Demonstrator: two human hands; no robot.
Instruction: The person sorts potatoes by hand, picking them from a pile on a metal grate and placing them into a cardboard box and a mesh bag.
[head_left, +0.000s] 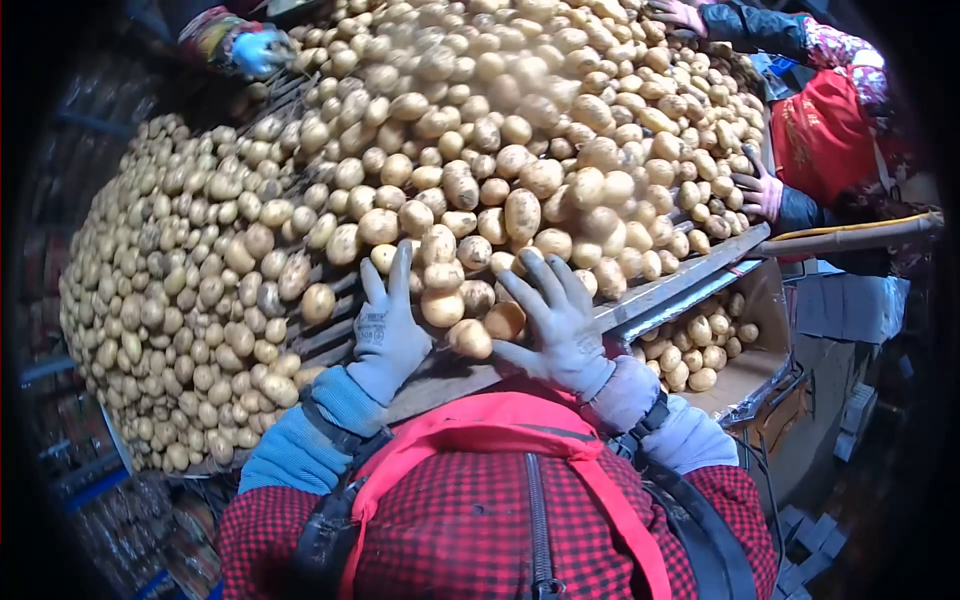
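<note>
Both my hands wear pale grey gloves and rest at the near edge of a big heap of potatoes [522,214]. On the left side, my left hand [388,325] has its fingers spread and pointing forward, against the potatoes. My right hand [556,320] is spread too, its fingertips touching the pile and its thumb beside a loose potato [470,339]. Between the two hands lie several potatoes, one of them brownish [504,320]. Neither hand is closed around anything.
A metal edge [690,268] borders the slatted surface on the right. Beyond it stands a lined box [765,345] with potatoes. A co-worker's gloved hand [262,52] is at upper left; another person in a red apron [815,135] reaches in at right, near a pole [860,235].
</note>
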